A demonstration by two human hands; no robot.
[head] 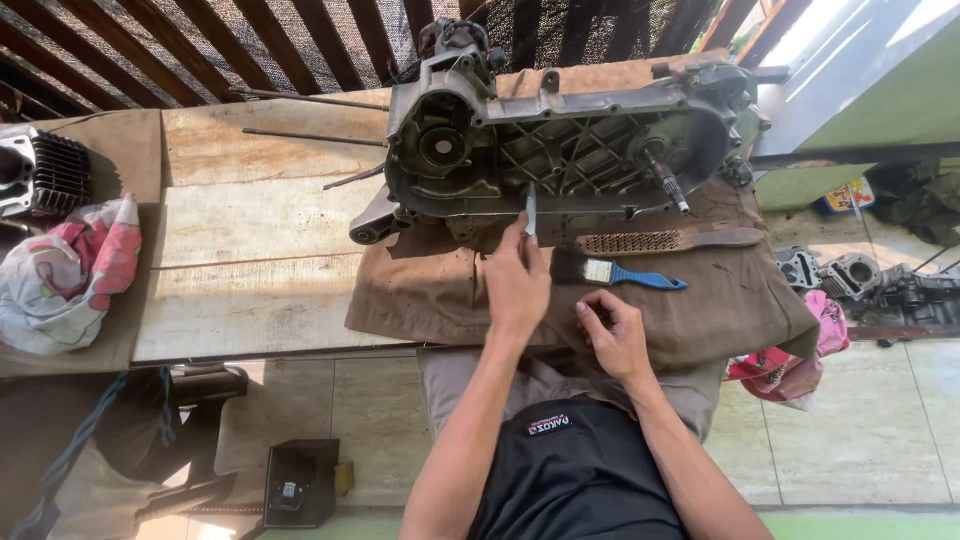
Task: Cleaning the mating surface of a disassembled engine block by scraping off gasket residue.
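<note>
A grey metal engine crankcase (560, 140) lies on a brown cloth (440, 290) on a wooden workbench (240, 250). My left hand (517, 285) holds a thin flat metal blade (531, 212) upright against the lower edge of the crankcase. My right hand (615, 335) rests on the cloth near the bench's front edge, fingers curled, empty as far as I can see. A paintbrush with a blue handle (615, 273) lies just beyond it, and a wire brush with a wooden handle (670, 241) lies behind that.
A crumpled pink and white rag (65, 275) and a finned engine cylinder (40, 170) sit at the bench's left end. Two long metal rods (310, 118) lie at the back. Engine parts (850, 275) and another rag (790, 370) lie on the tiled floor at right.
</note>
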